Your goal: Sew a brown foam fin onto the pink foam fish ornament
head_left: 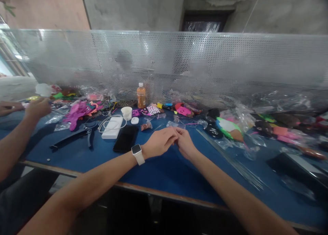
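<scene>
My left hand, with a watch on its wrist, meets my right hand above the blue table. The fingers of both are closed and pressed together at the tips. Whatever they pinch is hidden or too small to name. Just beyond the fingertips shows a bit of clear plastic. A small bag with brown stuff lies past my left hand. Beside my left wrist rests a black smartphone. Thin straight rods lie in a bundle to the right of my right hand.
Left of the phone are a white box-shaped device with a coiled cable and long-handled pliers. A cup and an orange drink bottle stand behind. Colourful pieces and plastic bags line the perforated metal screen. Another person's hand is at left.
</scene>
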Tool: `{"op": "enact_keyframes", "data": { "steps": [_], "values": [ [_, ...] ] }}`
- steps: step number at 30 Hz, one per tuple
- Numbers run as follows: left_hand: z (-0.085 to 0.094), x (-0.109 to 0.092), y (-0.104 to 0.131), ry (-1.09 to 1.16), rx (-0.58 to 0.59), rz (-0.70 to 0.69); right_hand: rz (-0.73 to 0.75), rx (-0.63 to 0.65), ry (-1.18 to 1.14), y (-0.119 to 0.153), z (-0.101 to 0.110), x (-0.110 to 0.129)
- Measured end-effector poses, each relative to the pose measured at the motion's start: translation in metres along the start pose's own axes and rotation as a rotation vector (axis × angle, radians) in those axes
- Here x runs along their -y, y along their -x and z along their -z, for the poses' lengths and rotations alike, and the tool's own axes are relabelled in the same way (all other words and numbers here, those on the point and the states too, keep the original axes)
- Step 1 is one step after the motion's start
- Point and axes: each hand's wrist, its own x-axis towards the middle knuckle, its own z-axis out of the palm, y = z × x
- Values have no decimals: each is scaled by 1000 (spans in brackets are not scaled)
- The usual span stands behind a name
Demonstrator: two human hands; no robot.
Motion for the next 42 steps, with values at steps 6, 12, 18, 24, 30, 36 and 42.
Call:
{"op": "enact_keyframes", "data": {
  "steps": [6,12,18,24,30,36,42],
  "values": [
    [0,11,-2,195,-251,252,439,-73,307,10,3,17],
    [0,16,-1,245,-233,260,693,-76,827,13,7,22],
    [1,12,-1,216,-239,249,719,-51,884,10,8,20],
    [6,10,-2,81,-237,236,559,-50,825,10,4,22],
    [8,9,-3,30,-257,234,430,-9,671,7,4,23],
    [3,16,-3,156,-316,315,295,-38,415,2,2,12],
    [-4,25,-4,283,-299,336,375,-86,375,1,-4,3]
  ]
}}
